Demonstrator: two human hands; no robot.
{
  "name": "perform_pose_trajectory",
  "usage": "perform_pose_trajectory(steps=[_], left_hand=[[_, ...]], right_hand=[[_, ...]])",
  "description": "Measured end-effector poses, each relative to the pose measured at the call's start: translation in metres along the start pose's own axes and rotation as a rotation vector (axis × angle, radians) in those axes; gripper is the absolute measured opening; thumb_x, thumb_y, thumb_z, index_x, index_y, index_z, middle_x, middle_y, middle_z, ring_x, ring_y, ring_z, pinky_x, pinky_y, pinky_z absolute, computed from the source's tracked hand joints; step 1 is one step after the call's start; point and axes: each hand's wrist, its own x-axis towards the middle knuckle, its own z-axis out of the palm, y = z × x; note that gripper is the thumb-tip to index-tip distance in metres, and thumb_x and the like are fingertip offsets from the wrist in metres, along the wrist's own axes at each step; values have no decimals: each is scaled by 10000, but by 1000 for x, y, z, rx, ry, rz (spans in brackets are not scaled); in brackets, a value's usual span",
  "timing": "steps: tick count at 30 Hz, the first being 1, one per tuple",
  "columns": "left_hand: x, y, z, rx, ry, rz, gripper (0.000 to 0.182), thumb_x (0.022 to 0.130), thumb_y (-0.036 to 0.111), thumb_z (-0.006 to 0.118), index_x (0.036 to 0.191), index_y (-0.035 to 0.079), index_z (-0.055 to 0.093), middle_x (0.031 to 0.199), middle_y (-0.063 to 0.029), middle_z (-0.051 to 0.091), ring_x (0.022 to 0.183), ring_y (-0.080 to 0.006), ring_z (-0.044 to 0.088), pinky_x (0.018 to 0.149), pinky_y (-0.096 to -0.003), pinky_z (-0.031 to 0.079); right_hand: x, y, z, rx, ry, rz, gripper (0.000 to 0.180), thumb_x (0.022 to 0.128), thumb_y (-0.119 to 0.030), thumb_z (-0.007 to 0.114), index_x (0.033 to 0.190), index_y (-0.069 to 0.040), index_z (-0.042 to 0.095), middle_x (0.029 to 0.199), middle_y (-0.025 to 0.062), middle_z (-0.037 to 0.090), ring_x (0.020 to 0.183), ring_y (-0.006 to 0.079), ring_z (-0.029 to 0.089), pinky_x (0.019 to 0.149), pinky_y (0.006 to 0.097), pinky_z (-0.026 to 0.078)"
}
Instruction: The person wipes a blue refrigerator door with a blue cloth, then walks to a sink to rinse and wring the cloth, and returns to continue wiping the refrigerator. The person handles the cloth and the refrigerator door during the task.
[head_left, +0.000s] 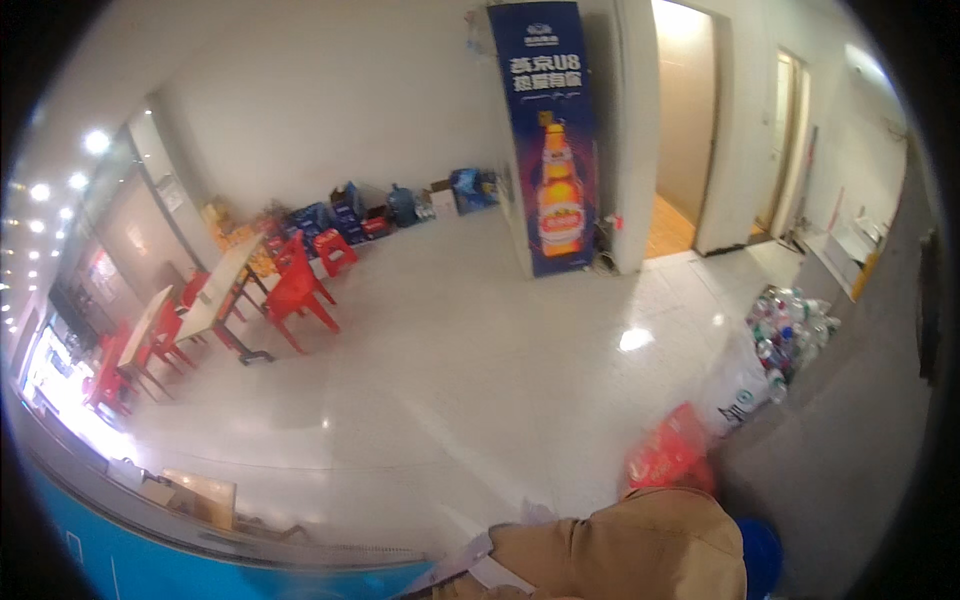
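Observation:
Neither of my hands shows in the head view. At the bottom edge is brown clothing (652, 544), with a red plastic bag (667, 450) just beyond it. Behind that bag, a white plastic bag (731, 390) stands by the grey wall, below a heap of empty plastic bottles (787, 330). Part of a blue round object (761, 559) shows beside the clothing. A blue-fronted counter or cabinet (165, 559) runs along the lower left, with a cardboard piece (206, 495) near its top edge.
Red plastic chairs (296, 296) stand around pale tables (217, 289) at the left. Cartons (345, 214) and a blue water jug (403, 206) line the back wall. A tall cabinet (555, 150) with a beer advertisement stands before an open doorway (679, 135). A sink (836, 259) is at the right.

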Motion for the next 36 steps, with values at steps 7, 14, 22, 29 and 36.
perform_pose_trajectory(steps=[7, 14, 22, 29, 36], left_hand=[[1, -43, 44, 30, -159, 46, 521, 894, 380, 607, 1353, 150, 523, 1376, -136, 485, 1298, -385, 427, 1078, -517, 357], [15, -49, 63, 63, -303, 10, 496, 879, 340, 638, 1320, 125, 559, 1332, -154, 535, 1263, -385, 478, 1061, -498, 390], [82, -12, 42, 143, -397, -21, 468, 863, 293, 674, 1281, 96, 600, 1281, -174, 593, 1224, -386, 536, 1041, -476, 427], [168, 47, 34, 100, -336, 2, 444, 848, 252, 704, 1248, 71, 636, 1237, -192, 644, 1189, -387, 587, 1024, -457, 459], [244, 136, 46, -112, -229, 5, 385, 883, 278, 693, 1186, 40, 678, 1183, -210, 688, 1149, -373, 635, 983, -424, 499]], right_hand=[[-79, 40, 53, -54, 29, 65, 360, 872, -216, 612, 1168, -41, 718, 1130, 222, 707, 1110, 382, 674, 911, 480, 548], [-133, 57, 40, 223, 226, 291, 323, 880, -248, 602, 1139, -83, 702, 1069, 210, 726, 1035, 398, 698, 868, 497, 553], [-123, 97, 59, 439, 191, 250, 293, 872, -245, 636, 1119, -108, 713, 1038, 218, 728, 1004, 405, 703, 858, 490, 557], [-9, 148, 16, 379, 218, 283, 282, 867, -233, 654, 1120, -126, 718, 1052, 223, 723, 1003, 403, 704, 856, 485, 558], [22, 125, -121, 598, 415, 293, 343, 844, -150, 655, 1184, -130, 695, 1076, 235, 700, 1031, 398, 688, 874, 469, 555]])
